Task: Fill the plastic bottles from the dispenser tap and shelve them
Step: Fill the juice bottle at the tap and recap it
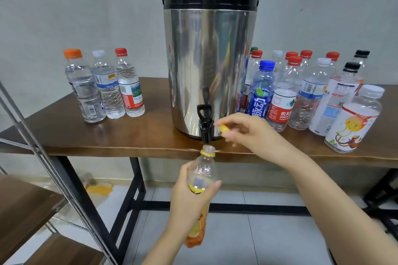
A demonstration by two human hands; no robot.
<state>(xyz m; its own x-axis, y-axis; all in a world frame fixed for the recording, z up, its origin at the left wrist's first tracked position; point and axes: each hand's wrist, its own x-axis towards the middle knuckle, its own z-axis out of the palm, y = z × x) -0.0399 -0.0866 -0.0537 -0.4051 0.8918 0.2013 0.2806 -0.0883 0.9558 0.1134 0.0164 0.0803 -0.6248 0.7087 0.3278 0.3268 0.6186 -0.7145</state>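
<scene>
Head view, left to right. Shelf (25, 200) stands low at far left. Three capped bottles (105, 84) stand on the bench (64, 135) and look filled.

Left hand (189, 196) grips the open bottle (203, 170) round its middle. It is held in the air, tilted, with its mouth just below the tap (204, 122) of the dispenser (209, 60).

Right hand (249, 133) pinches the yellow cap (224, 128) beside the tap. Empties (301, 92) crowd the bench on the right.

Risks:
- The mouth is narrow and tilted. If it sits off the spout line when the tap opens, water likely runs down the bottle to the floor.
- The lever has to be worked with the cap pinched, so the cap may drop.
- The thin bottle is unsupported. A tighter grip as it gains weight could push water out.
</scene>
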